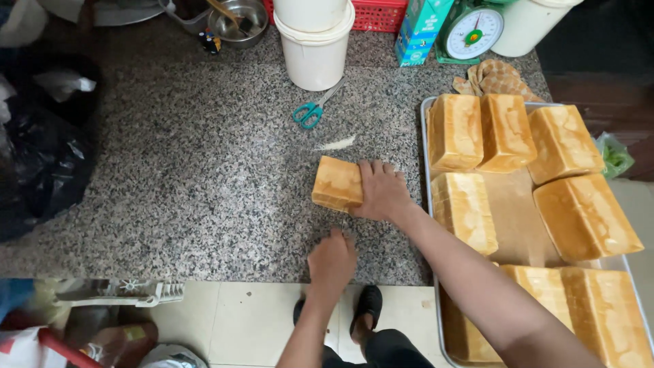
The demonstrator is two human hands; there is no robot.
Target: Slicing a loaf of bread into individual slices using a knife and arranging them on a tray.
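Observation:
A golden loaf of bread [336, 182] lies on the speckled granite counter [204, 170]. My right hand [381, 191] rests flat on its right end, pressing it down. My left hand [332, 261] sits lower on the counter near its front edge, fingers curled, with nothing visible in it. To the right stands a metal tray [426, 136] lined with paper and carrying several more loaves [507, 133].
Teal-handled scissors [310, 112] and a white scrap [335, 144] lie behind the loaf. Stacked white buckets [315, 48], a green scale [471, 31], a carton [419, 31], a cloth [497, 78] and a steel bowl [238, 20] line the back. Black bags [41, 150] sit left.

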